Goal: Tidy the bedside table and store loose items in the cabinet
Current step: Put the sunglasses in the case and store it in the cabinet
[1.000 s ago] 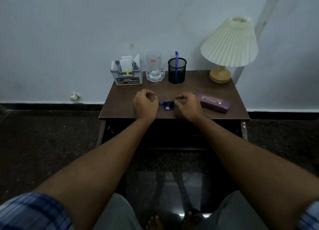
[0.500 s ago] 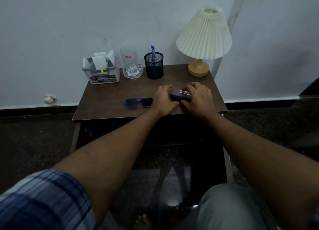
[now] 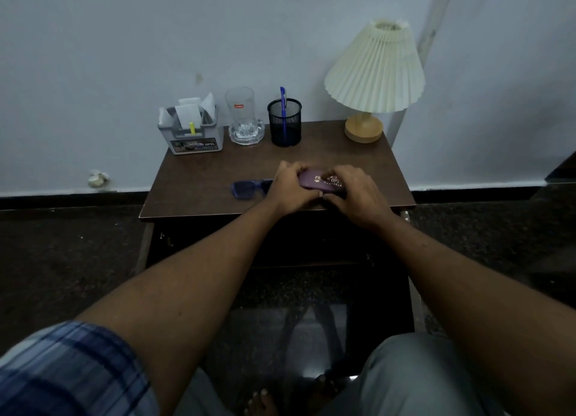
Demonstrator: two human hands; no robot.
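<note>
A purple glasses case [image 3: 314,181] with gold lettering lies near the front of the brown bedside table [image 3: 205,178]. My left hand [image 3: 291,191] grips its left end and my right hand [image 3: 353,194] grips its right end, fingers curled over the lid. The case looks closed; its edges are hidden by my fingers. Blue-framed glasses [image 3: 247,188] lie folded on the table just left of my left hand. The dark cabinet front [image 3: 311,244] below the tabletop is in shadow.
Along the back of the table stand a grey organiser [image 3: 193,135] with papers, a glass mug [image 3: 243,119] on a glass dish, a black mesh pen cup [image 3: 284,122] with a blue pen, and a pleated cream lamp [image 3: 374,72]. My knees and bare feet are below.
Both hands let go of the blue glasses, which now lie on the table, and moved right onto the purple case. The case is now gripped at both ends.
</note>
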